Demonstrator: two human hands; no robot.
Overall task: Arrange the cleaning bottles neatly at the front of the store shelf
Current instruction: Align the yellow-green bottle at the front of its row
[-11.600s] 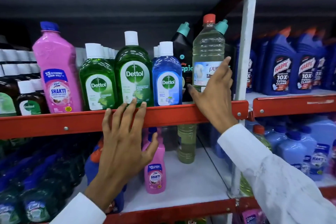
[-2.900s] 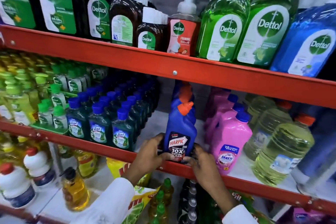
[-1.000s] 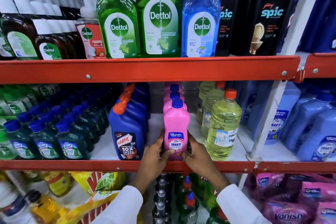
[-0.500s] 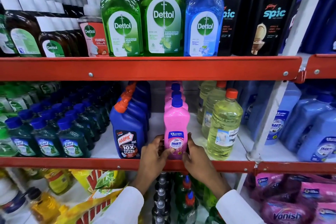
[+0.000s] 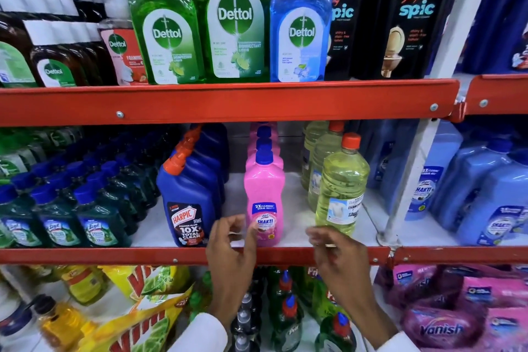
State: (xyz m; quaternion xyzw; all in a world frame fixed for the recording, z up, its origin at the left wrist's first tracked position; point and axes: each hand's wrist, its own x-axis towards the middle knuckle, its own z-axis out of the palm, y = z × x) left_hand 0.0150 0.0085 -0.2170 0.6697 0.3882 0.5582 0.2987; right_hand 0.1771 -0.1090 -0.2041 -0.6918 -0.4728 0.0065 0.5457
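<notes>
Pink bottle (image 5: pixel 264 197) stands between both open hands.

Shelf rail (image 5: pixel 228 101) showing orange-red. Shakti bottle (image 5: pixel 264 194) showing pink, blue cap. Harpic bottle (image 5: pixel 190 194) showing dark blue, orange cap. Clear bottle (image 5: pixel 341 180) showing yellow-green, red cap. Dettol bottles (image 5: pixel 165 23) showing green; one (image 5: pixel 300 23) showing blue. Spic bottles (image 5: pixel 411 17) showing black, cyan lettering.

I see a store rack with orange-red front rails (image 5: pixel 228 101) and white shelf boards (image 5: pixel 368 233); a white upright post (image 5: pixel 445 48) divides it at right. Behind, it's dark.
</notes>
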